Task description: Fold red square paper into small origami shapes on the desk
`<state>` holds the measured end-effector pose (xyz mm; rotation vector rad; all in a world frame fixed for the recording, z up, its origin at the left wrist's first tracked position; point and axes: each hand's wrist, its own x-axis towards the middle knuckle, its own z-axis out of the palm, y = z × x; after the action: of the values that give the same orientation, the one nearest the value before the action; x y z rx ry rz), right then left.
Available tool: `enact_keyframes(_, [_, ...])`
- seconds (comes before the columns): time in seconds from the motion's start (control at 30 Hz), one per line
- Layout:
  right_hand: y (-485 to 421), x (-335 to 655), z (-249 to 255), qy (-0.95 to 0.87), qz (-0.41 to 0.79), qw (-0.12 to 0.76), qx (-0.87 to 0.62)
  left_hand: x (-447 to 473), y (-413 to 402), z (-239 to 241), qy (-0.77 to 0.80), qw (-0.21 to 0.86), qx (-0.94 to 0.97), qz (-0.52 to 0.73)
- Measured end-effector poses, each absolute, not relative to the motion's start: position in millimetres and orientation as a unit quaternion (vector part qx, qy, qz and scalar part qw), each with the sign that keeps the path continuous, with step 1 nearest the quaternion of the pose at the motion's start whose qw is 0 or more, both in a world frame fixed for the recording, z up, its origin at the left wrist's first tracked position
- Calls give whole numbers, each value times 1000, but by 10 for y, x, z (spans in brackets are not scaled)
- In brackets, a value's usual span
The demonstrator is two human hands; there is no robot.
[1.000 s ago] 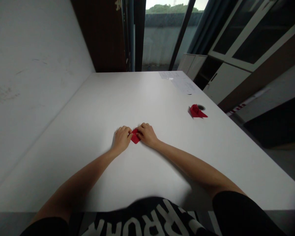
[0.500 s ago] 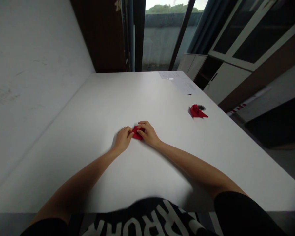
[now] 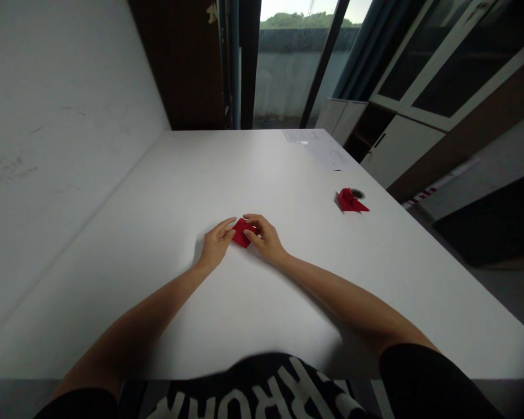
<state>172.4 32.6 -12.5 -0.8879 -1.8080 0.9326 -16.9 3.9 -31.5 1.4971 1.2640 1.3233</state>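
A small piece of folded red paper [image 3: 241, 235] lies on the white table in front of me, showing a roughly diamond-shaped face. My right hand [image 3: 266, 238] holds its right side, with the thumb on top and the fingers curled at the far edge. On the other side, my left hand [image 3: 217, 241] has its fingers apart and its thumb tip at the paper's left corner. Whether that thumb presses on the paper is too small to tell. The right fingers hide part of the paper.
Farther right on the table [image 3: 192, 174] sits another folded red paper shape [image 3: 350, 201], beside a round dark cable hole [image 3: 357, 193]. Printed sheets [image 3: 325, 152] lie at the far right corner. A white wall [image 3: 70, 145] borders the left side.
My left fingers have loosened from a pinch and spread apart. The red paper has turned a little and shows more of its face. My right hand stays nearly in place.
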Motion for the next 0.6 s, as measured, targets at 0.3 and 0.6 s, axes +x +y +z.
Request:
enact_keyframes(0.3, [376,1732,-195,-725,390,418,-383,-188,17,-308,528,297,610,511])
enact_keyframes(0.6, [359,1736,-175,-790,336,396,-326,-190,-45,-97,514,190,670,501])
